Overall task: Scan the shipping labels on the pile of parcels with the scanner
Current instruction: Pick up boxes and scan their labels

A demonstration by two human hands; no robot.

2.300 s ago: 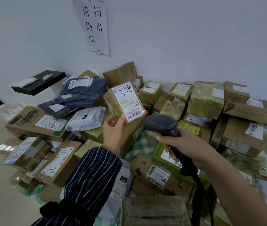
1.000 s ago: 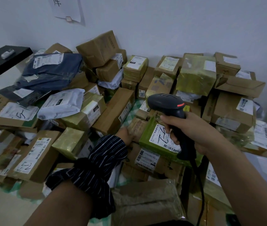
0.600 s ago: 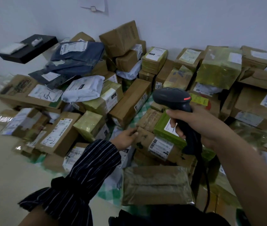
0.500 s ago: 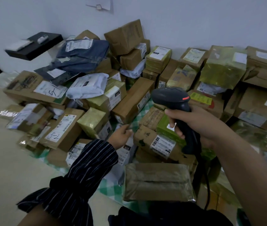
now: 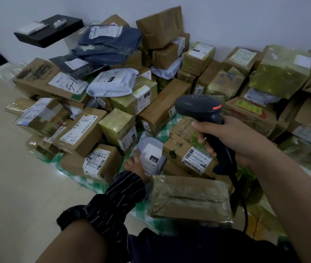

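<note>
A pile of parcels [image 5: 162, 109], mostly brown boxes with white shipping labels, covers the floor against the wall. My right hand [image 5: 232, 137] grips the handle of the black scanner [image 5: 200, 108], held above the middle of the pile with its head pointing left. My left hand [image 5: 134, 165], in a striped sleeve, reaches low into the front of the pile. Its fingers touch the left edge of a white mailer bag [image 5: 151, 155] with a "010" label. A labelled brown box [image 5: 190, 156] lies just right of that bag, under the scanner.
A taped flat box [image 5: 188, 198] lies nearest to me. A black shelf [image 5: 50, 31] juts from the wall at the upper left. Bare pale floor [image 5: 14, 186] lies to the left. The scanner cable [image 5: 243, 209] hangs down at the right. A green checked cloth [image 5: 171, 126] shows under the parcels.
My left hand put down the small labelled box it held up to the scanner and moved down to the white mailer bag. The scanner dropped lower over the pile.
</note>
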